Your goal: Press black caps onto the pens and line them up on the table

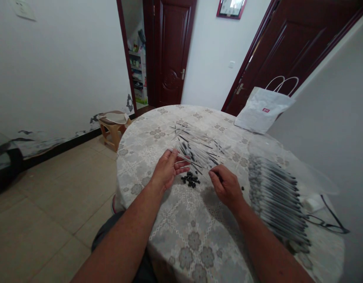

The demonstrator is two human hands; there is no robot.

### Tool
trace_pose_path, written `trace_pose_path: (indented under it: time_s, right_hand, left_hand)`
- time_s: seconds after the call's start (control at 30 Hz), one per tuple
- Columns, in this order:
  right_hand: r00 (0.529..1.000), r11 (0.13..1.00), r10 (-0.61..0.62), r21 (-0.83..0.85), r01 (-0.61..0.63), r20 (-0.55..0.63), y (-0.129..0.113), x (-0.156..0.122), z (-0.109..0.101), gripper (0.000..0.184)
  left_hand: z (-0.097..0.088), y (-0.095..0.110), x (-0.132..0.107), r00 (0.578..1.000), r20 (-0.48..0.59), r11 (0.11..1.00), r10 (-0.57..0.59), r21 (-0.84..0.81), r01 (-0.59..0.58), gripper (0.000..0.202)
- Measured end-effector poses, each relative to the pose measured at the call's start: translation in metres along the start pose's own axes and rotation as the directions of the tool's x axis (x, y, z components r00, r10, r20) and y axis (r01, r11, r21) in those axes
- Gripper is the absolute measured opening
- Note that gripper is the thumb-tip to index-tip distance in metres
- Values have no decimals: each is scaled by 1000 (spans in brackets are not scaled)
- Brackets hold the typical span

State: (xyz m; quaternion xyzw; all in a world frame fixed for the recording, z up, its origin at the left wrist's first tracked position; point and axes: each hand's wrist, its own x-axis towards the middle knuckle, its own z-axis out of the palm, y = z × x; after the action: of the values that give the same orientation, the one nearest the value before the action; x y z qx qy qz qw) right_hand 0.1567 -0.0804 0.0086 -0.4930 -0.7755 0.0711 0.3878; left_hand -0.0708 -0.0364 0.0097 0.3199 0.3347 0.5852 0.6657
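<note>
The left hand (169,169) is held low over the worktop (137,157), its grip lightly pinching a thin pen tube (180,161) at the near edge of the loose pile of pen tubes (196,147). The right hand (226,185) is curled with its grip pressed together; whether anything is held there cannot be told. Small black caps (191,179) are heaped between the hands, and a row of assembled pens (275,196) is laid at the right.

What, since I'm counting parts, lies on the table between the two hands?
A small heap of black pieces lies on the tablecloth between the left hand and right hand, in the head view.
</note>
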Motion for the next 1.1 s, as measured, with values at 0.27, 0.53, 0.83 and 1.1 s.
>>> trace_pose_path:
  time_s: [0.27, 0.53, 0.83, 1.1]
  right_hand:
    - [953, 825, 248, 478, -301, 173, -2, -6, 21, 33]
    - [964, 931, 264, 256, -261, 27, 8, -1, 19, 22]
    - [953, 974, 109, -224, -45, 284, 17, -6, 27, 18]
    - [944, 949, 133, -313, -34, 300, 3, -6, 36, 12]
  left_hand:
    - [6, -4, -8, 942, 210, 964, -262, 17, 265, 25]
    - [1, 5, 4, 972, -45, 924, -231, -324, 205, 15]
    - [-2, 1, 7, 972, -181, 945, -147, -316, 85, 9]
    - [1, -2, 4, 987, -129, 981, -98, -180, 74, 6]
